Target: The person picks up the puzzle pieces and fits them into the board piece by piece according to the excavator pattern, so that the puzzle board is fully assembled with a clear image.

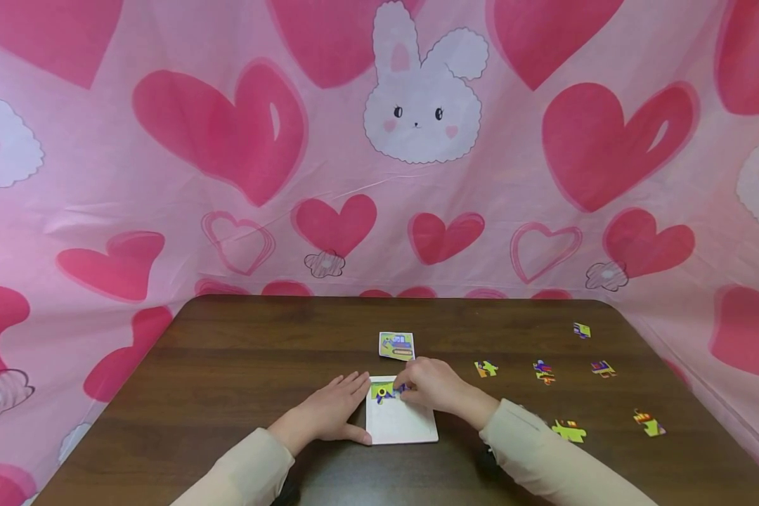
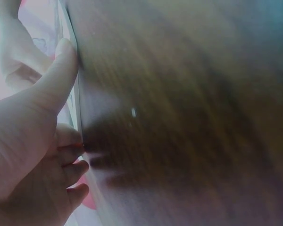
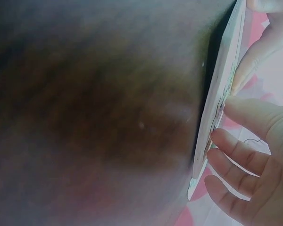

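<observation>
A white puzzle board lies flat on the table in the head view. Along its top edge sit colourful jigsaw pieces, green with yellow and purple. My left hand rests at the board's left side, fingers straight, with the thumb at its lower left corner. With bent fingers my right hand pinches a purple puzzle piece at the upper right part of the board, and the fingers hide most of it. From the right wrist, the thumb and fingertips show right at the board's face.
Just beyond the board lies a picture card showing a digger. Several loose puzzle pieces are spread over the right side of the brown table, among them a green piece by the right sleeve. A pink heart-print curtain hangs behind.
</observation>
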Demonstrator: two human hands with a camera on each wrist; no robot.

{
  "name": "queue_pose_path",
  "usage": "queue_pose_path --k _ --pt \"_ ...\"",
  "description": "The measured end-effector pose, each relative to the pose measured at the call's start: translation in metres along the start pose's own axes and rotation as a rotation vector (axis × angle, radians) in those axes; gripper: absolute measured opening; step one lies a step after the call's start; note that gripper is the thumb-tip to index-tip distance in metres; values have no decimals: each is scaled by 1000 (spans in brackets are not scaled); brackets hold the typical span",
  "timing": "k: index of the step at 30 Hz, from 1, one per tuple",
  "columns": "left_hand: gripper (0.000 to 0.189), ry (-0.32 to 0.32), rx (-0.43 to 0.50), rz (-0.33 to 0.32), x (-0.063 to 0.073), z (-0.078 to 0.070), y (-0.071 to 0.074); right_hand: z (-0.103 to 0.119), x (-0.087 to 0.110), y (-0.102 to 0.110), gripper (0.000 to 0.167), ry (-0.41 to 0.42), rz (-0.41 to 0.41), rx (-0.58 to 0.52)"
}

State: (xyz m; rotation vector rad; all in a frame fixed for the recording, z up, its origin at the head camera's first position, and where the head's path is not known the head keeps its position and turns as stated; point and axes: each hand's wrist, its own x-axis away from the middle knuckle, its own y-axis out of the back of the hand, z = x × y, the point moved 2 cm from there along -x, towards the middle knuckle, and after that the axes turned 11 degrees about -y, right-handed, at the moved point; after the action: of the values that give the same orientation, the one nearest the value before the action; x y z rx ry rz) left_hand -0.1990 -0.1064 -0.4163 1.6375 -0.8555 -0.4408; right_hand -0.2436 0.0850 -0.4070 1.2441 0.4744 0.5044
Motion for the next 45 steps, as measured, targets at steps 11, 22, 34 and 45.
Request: queue_pose_path --k 11,22,34,45 --pt "92 -15 -22 -27 1 -1 -1 -17 0 21 17 -64 -9 -75" --pt "93 -2 0 -17 1 -2 0 -81 8 95 25 -211 -256 -126" --pt "93 -3 -15 -13 1 -2 1 -176 44 144 36 -413 -409 -149" --pt "93 0 -1 1 0 -2 1 -249 91 136 48 -599 -405 -167"
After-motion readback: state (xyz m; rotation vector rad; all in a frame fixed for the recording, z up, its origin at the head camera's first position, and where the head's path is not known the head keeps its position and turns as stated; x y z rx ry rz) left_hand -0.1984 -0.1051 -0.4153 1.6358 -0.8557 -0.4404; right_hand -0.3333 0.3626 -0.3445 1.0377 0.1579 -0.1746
